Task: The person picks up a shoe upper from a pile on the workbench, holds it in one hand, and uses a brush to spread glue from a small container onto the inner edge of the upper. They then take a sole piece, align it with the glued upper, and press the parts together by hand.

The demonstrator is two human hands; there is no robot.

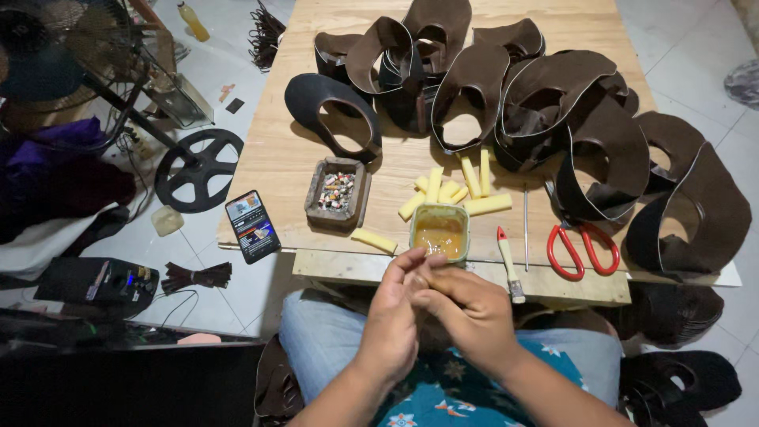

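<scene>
From the head camera, the left hand and right hand meet just below the near edge of the wooden table, over the person's lap. Their fingertips are pinched together at one spot, but whatever is between them is hidden, so I cannot tell what, if anything, they grasp. Nearest to them, just beyond the fingertips, stands a small square yellow-green cup at the table's front edge, upright, its open mouth facing up and showing brownish glue inside. Beside it to the right lies a small brush, its long axis running front to back, bristle end toward the person. Yellow sticks lie scattered behind the cup, red-handled scissors to the right, and brown leather pieces are piled farther back.
</scene>
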